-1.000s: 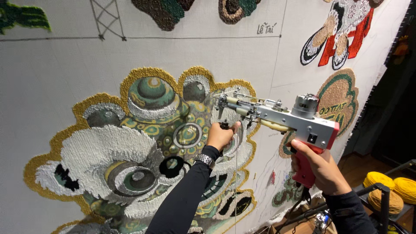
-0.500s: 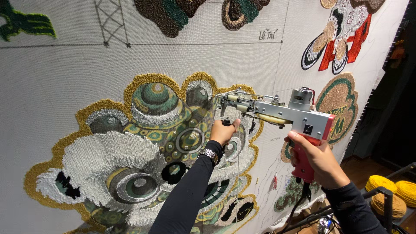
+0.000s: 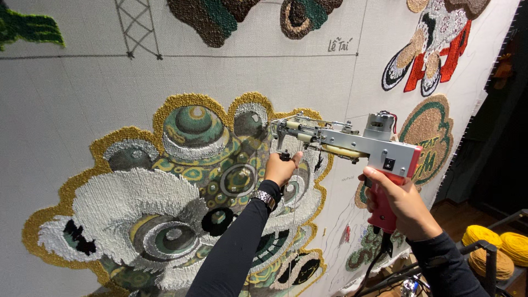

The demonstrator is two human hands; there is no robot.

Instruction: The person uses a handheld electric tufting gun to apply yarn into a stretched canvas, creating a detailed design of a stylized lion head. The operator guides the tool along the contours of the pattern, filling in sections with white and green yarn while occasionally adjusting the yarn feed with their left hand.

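A silver tufting gun [image 3: 352,144] with a red grip is pressed nose-first against a stretched grey cloth [image 3: 71,104]. My right hand [image 3: 400,202] is closed around the red grip at the back. My left hand [image 3: 281,168], in a black sleeve with a wristwatch, grips the small black front handle under the gun's nose. The nose touches the upper right part of a large tufted lion-head design [image 3: 181,192] in white, gold and green. A thin yarn strand hangs down from the gun.
Other tufted pieces sit on the cloth: a red and white figure [image 3: 434,49] at the upper right, a round green and tan emblem [image 3: 429,137] behind the gun, brown-green shapes along the top. Yellow yarn cones [image 3: 495,250] stand on a black rack at the lower right.
The gun and both hands have shifted slightly right and down along the lion head's right edge. The grip of both hands is unchanged.
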